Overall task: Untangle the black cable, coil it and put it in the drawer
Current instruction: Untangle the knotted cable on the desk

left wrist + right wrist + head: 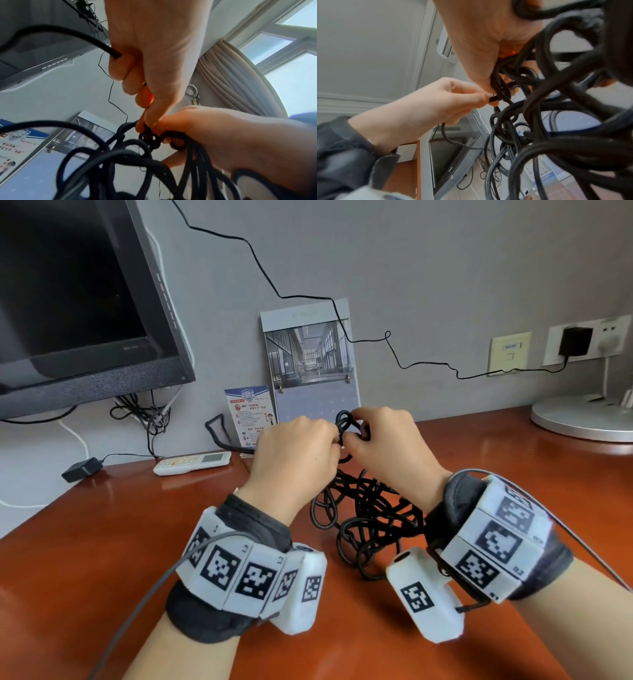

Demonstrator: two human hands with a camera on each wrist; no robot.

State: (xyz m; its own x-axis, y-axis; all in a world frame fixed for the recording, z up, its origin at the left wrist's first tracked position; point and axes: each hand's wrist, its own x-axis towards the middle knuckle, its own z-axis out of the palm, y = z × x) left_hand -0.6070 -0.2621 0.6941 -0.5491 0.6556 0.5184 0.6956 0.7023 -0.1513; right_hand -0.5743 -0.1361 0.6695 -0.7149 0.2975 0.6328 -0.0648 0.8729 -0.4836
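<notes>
Both hands are raised above the glossy reddish-brown wooden bench (102,542), meeting at a knot in the tangled black cable (370,515). The left hand (294,453) has its fingers (120,70) curled round a strand of the cable, which runs out of the fist to the left in the left wrist view, while thumb and forefinger pinch the knot. The right hand (387,446) faces it, touching it at the fingertips, its fingers closed on several loops of the same cable; in the right wrist view strands pass under its palm and hang down in a thick bundle. A small loop stands up just above the two hands. The rest of the cable hangs from the hands in a loose snarl whose lower loops lie on the bench between the wrists.

Each wrist wears a dark band with white blocks printed with black square markers. Behind the hands a grey desk calendar with a building photograph (308,361) leans on the wall, with a blue and white printed card (250,416) just beside it. A white remote control (191,463) lies near the bench's back edge, below a black monitor (78,302). A thin black wire (394,350) runs along the wall to a black plug adapter (575,342) in a white socket.
</notes>
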